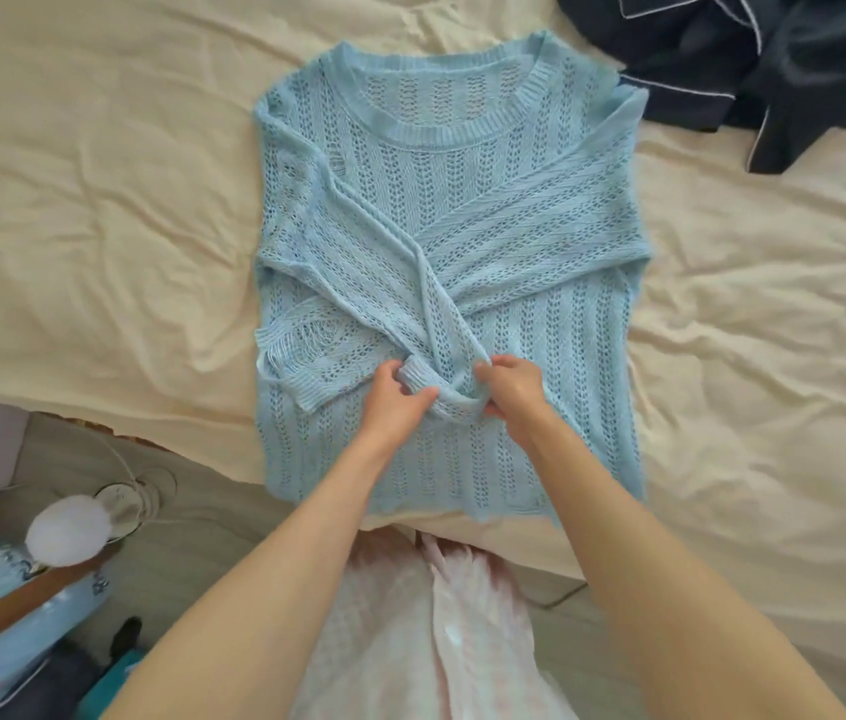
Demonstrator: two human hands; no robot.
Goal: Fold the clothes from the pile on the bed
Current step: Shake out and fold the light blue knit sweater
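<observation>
A light blue open-knit sweater (462, 210) lies flat on the cream bed sheet (98, 200), neckline away from me. Both sleeves are folded in and cross over its front. My left hand (395, 402) and my right hand (510, 389) pinch the ribbed cuff (454, 405) of the upper sleeve, just below where the sleeves cross. A dark navy garment with white piping (774, 70) lies crumpled at the far right corner of the bed.
The bed's near edge runs along the lower left. Beside it on the floor are a white fluffy ball (70, 530), a shoe (140, 498), a wooden stick (15, 602) and blue bags (20, 646). Pale pink fabric (426, 631) hangs in front of me.
</observation>
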